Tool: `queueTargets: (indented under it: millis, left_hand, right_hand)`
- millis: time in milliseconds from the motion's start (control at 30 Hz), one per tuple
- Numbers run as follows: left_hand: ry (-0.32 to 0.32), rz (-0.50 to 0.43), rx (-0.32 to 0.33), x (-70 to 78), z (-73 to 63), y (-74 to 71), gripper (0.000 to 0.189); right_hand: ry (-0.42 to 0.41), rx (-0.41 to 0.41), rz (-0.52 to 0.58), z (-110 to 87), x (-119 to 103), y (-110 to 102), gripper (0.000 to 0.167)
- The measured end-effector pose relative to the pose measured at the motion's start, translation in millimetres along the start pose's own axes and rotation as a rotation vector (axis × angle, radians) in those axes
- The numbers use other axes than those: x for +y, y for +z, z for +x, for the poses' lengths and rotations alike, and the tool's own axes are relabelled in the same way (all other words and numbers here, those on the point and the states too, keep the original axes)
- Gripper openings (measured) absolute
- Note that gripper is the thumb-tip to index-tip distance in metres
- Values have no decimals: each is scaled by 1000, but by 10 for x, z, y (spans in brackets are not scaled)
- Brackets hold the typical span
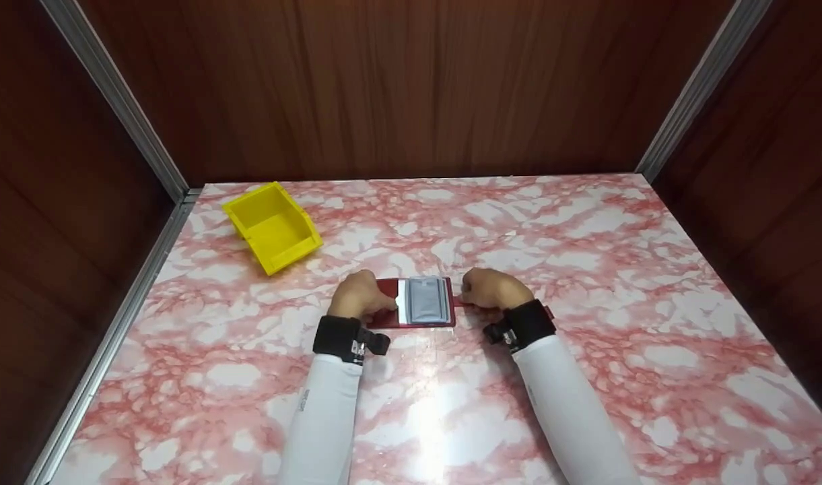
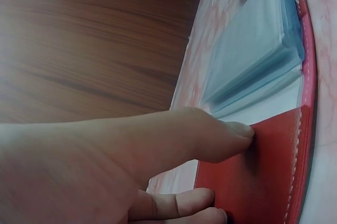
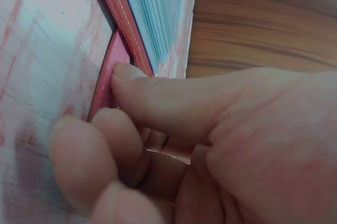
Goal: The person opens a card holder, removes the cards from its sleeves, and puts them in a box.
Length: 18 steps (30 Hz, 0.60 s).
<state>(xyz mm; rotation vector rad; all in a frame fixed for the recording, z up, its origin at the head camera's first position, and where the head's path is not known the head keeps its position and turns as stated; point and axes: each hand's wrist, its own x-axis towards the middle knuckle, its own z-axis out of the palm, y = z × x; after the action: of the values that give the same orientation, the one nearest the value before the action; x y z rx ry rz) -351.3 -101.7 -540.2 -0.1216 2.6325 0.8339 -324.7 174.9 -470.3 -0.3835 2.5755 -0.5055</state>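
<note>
A red card holder point(image 1: 388, 319) lies spread open on the table, its white stitching showing along the cover edge. Clear plastic card sleeves point(image 1: 427, 300) are stacked on its right half. My left hand point(image 1: 358, 294) grips the left cover, the thumb point(image 2: 221, 139) flat on the inner flap and the other fingers at the cover's far edge. On the right side, a short red strap point(image 3: 111, 66) sticks out from under the cover. My right hand point(image 1: 495, 288) pinches that strap between thumb and curled fingers.
A yellow plastic bin point(image 1: 276, 232) stands at the back left of the red-and-white marbled table point(image 1: 586, 242). Brown wood-grain panels point(image 1: 411, 87) with metal corner strips close in the back and both sides.
</note>
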Motion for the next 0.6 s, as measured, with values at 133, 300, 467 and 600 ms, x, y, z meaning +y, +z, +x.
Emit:
queueTargets:
  millis: [133, 300, 467, 600]
  left_hand:
    - [3, -21, 18, -56, 117, 30, 50]
    - [-1, -43, 30, -88, 171, 42, 48]
    - [23, -7, 55, 49, -94, -54, 34]
    - [18, 12, 91, 341, -561, -228, 23]
  right_hand:
    - [12, -8, 9, 3, 6, 2, 24]
    - [26, -16, 28, 7, 4, 6, 24]
    - [13, -4, 35, 8, 14, 12, 23]
    - [20, -7, 46, 12, 18, 15, 23]
